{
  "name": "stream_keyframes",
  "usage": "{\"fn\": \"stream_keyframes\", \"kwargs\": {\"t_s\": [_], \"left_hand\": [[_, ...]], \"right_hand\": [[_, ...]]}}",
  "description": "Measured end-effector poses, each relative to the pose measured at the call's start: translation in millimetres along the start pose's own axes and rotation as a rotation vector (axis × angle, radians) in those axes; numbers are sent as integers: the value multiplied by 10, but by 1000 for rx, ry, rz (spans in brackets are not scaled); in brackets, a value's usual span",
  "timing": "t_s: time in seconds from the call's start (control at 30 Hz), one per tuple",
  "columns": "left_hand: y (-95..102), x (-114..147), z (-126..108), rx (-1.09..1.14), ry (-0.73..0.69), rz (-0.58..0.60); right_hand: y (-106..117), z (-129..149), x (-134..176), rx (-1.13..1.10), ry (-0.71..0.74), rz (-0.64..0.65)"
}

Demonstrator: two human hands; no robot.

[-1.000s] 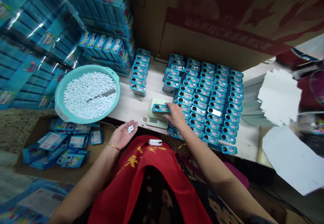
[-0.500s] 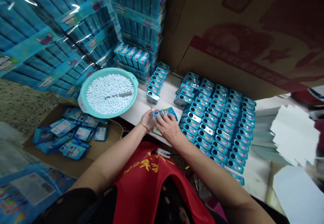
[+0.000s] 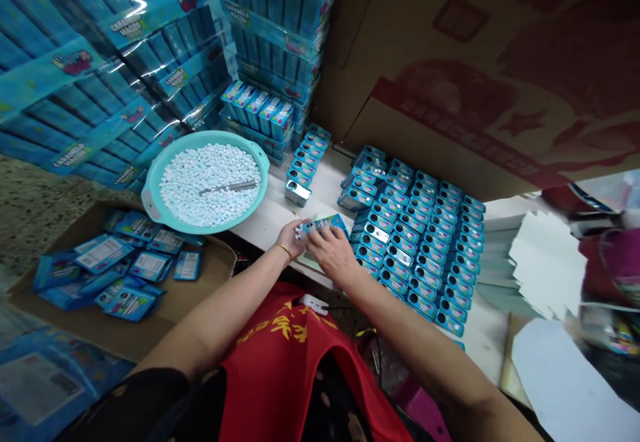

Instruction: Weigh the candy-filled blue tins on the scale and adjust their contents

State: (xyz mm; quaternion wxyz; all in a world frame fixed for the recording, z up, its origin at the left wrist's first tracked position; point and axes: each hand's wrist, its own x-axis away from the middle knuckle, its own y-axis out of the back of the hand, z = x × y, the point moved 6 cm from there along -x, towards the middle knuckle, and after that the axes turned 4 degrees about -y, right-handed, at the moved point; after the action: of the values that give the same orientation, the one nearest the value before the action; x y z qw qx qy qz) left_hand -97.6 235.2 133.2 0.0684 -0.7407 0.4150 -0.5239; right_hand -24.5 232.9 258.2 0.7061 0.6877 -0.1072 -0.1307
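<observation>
My right hand point(image 3: 331, 250) grips a small blue candy tin point(image 3: 336, 221) from above, its fingers wrapped over the printed side; the tin lies on its side, tilted. Against its left end, my left hand point(image 3: 290, 241) is cupped, with a few white candies point(image 3: 299, 232) showing at its fingers. How many it holds is hidden. To the left stands a turquoise basin point(image 3: 150, 192) full of white candies, a metal tool point(image 3: 240, 187) lying on top of them. Rows of blue tins with dark round openings point(image 3: 400, 255) stand close on my right.
A short row of tins point(image 3: 299, 192) stands ahead on the white table point(image 3: 273, 219). Wrapped stacks of blue boxes point(image 3: 125, 49) rise at the left, a large carton point(image 3: 425, 95) behind. An open cardboard box point(image 3: 213, 262) holds blue packets. White card sheets point(image 3: 547, 262) lie right.
White candies now show between my left hand and the tin's end, where none were visible before. The view has shifted slightly; both hands stay at nearly the same place.
</observation>
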Motion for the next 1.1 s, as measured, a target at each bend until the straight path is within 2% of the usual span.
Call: {"fn": "stream_keyframes", "kwargs": {"t_s": [0.17, 0.23, 0.4, 0.57, 0.67, 0.73, 0.83, 0.9, 1.0, 1.1], "left_hand": [[-52, -49, 66, 239, 20, 31], [-62, -58, 87, 279, 39, 32], [-83, -86, 152, 320, 81, 17], [-41, -112, 180, 350, 76, 9], [77, -97, 128, 347, 63, -10], [193, -55, 54, 340, 46, -27], [375, 79, -71, 326, 24, -51], [474, 210, -126, 312, 16, -62], [575, 419, -107, 286, 29, -46], [758, 572, 33, 267, 80, -58]], "right_hand": [[87, -326, 166, -16, -293, -56], [108, -337, 213, -18, -315, -65], [29, -293, 260, -30, -258, -36], [-74, -599, 386, -181, -429, -91], [-217, -834, 454, -436, -551, -204], [-402, -946, 469, -616, -604, -253], [-717, -1058, 483, -789, -715, -250], [-834, -1094, 511, -827, -789, -219], [-716, -1026, 551, -696, -761, -174], [-388, -744, 570, -451, -580, -173]]}}
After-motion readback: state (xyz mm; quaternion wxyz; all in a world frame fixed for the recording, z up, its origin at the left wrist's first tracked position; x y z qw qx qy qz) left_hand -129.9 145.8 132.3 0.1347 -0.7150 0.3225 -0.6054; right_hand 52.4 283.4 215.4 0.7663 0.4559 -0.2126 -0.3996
